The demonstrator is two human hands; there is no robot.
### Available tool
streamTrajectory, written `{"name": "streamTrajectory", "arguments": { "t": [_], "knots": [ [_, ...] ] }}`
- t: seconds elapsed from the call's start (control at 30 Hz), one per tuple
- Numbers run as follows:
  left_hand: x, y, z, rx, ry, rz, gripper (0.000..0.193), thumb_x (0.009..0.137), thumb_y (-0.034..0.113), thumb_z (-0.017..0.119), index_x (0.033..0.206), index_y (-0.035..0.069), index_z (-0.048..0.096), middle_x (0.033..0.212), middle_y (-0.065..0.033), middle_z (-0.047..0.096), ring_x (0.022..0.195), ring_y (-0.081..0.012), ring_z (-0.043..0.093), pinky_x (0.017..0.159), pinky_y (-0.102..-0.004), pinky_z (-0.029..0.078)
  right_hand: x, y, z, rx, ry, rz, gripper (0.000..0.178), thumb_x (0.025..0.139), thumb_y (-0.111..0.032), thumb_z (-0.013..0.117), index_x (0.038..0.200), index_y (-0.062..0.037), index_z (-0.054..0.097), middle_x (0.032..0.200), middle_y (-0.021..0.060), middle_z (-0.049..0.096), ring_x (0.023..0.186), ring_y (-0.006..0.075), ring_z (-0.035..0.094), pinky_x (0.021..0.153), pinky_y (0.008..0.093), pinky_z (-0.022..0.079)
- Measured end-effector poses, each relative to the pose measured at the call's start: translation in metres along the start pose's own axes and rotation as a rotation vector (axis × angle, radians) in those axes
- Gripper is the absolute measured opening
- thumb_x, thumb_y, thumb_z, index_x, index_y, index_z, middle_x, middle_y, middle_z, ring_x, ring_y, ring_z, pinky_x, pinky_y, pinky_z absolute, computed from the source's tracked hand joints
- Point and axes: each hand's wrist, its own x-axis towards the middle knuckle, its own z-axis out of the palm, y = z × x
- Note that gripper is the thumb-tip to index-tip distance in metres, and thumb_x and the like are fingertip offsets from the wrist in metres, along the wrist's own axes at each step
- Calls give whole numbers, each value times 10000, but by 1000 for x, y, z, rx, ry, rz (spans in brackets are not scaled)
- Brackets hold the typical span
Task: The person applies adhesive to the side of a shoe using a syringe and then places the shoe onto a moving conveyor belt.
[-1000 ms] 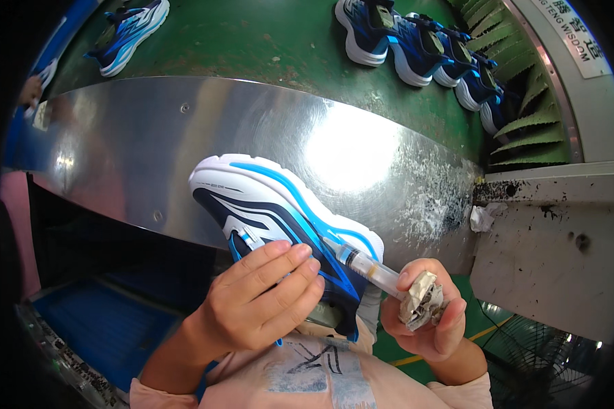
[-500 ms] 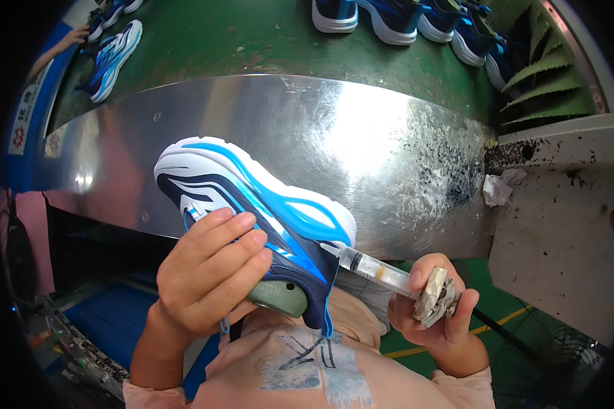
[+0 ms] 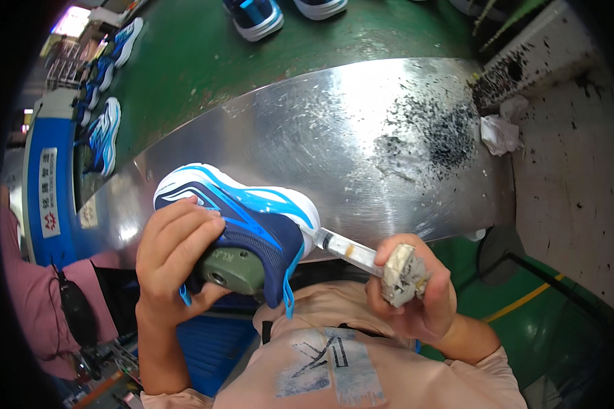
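My left hand (image 3: 174,255) grips a blue and white sneaker (image 3: 242,215) on a green shoe last (image 3: 233,267), held sole-up and tilted over my chest. My right hand (image 3: 423,296) is closed around a clear syringe (image 3: 348,249) whose grimy plunger end sits in my palm. The syringe tip touches the white sole edge at the shoe's toe. Blue laces hang down below the shoe.
A shiny metal table edge (image 3: 361,136) curves in front of me, with black specks (image 3: 450,133) and a crumpled white rag (image 3: 499,129) at the right. Beyond it runs a green conveyor (image 3: 184,68) carrying more blue sneakers (image 3: 106,133). A person's pink sleeve (image 3: 31,293) is at my left.
My view has swung rightward and the shoe has shifted lower and left in it. Both hands keep their hold, with the syringe tip staying at the sole edge.
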Motion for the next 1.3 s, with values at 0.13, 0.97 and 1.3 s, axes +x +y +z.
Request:
{"name": "streamTrajectory", "arguments": {
  "t": [0.13, 0.97, 1.3],
  "knots": [
    [28, -13, -3, 19, -78, 129, 582, 648, 363, 746, 1068, -19, 617, 900, -145, 596, 793, -315, 575, 695, -396, 471, 5, 10, 7, 1, 85, -153, 726, 867, -648, 432, 1174, 8, 380, 644, 38, 436, 525, 63, 337, 484, 196, 260],
    [70, 69, 21, 136, -20, -515, 271, 911, 156, 510, 1013, -86, 577, 577, -226, 552, 527, -396, 559, 482, -462, 385, -22, 24, 41, -107, 143, -323, 640, 911, -493, 494, 1277, 10, 343, 1003, 34, 501, 830, 57, 462, 720, 197, 406],
    [55, 55, 19, 8, -55, -592, 261, 919, 198, 502, 1085, 24, 603, 647, -222, 573, 597, -384, 581, 550, -446, 422, -24, 38, 46, -196, 230, -376, 601, 939, -551, 362, 1191, -6, 393, 766, 12, 449, 603, 58, 397, 527, 213, 340]
  ]
}}
